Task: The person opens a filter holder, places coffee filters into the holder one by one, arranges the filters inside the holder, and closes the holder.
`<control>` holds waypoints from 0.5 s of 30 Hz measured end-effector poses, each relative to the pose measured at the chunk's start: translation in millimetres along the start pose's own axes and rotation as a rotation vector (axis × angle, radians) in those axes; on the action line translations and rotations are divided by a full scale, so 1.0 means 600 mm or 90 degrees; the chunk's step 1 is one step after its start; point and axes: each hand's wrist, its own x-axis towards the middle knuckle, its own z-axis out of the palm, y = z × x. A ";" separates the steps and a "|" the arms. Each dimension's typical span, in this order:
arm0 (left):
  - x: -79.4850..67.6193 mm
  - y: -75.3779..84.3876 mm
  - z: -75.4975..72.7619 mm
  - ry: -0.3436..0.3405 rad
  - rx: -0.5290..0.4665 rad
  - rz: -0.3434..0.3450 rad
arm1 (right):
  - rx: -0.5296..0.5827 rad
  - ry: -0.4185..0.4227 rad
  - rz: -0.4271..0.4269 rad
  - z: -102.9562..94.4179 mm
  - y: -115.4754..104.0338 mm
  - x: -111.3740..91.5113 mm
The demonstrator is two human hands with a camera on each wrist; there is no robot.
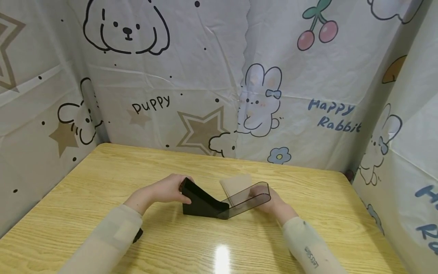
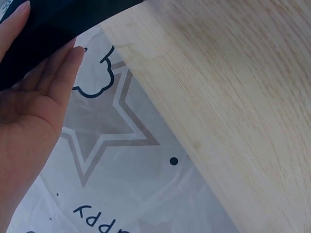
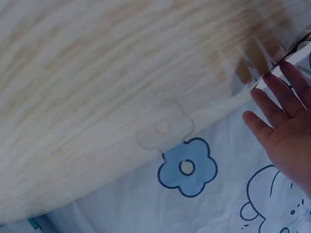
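A black box with slanted top edges (image 1: 202,201) is held up at the middle of the table, its see-through smoky lid (image 1: 246,201) swung out to the right. My left hand (image 1: 174,190) grips the black body at its tall left end, thumb on the near side; the left wrist view shows its fingers (image 2: 60,77) under the dark body. My right hand (image 1: 268,201) holds the outer end of the lid and partly shows through the clear plastic. In the right wrist view, the right fingers (image 3: 274,104) reach along the lid's edge.
Behind the lid lies a tan flat stack (image 1: 237,184), partly seen through the plastic. The wood-grain table (image 1: 164,239) meets a printed cloth (image 1: 191,76) at the back and both sides. A small black piece (image 1: 138,235) shows under my left sleeve.
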 end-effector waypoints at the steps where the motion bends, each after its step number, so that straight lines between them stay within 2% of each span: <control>1: 0.000 0.000 0.000 0.000 -0.001 0.000 | 0.010 -0.009 0.031 -0.001 0.000 0.001; 5: -0.001 0.000 0.000 0.002 -0.001 -0.004 | 0.027 -0.028 0.133 0.001 0.001 0.004; 8: -0.002 0.001 0.000 0.003 0.001 -0.006 | 0.049 -0.017 0.167 0.006 -0.003 0.004; 11: -0.003 0.001 0.000 0.003 0.001 -0.007 | 0.015 0.003 0.155 0.008 -0.013 0.003; 15: -0.003 0.002 0.000 0.002 -0.001 -0.006 | -0.131 0.020 0.107 0.003 -0.031 -0.002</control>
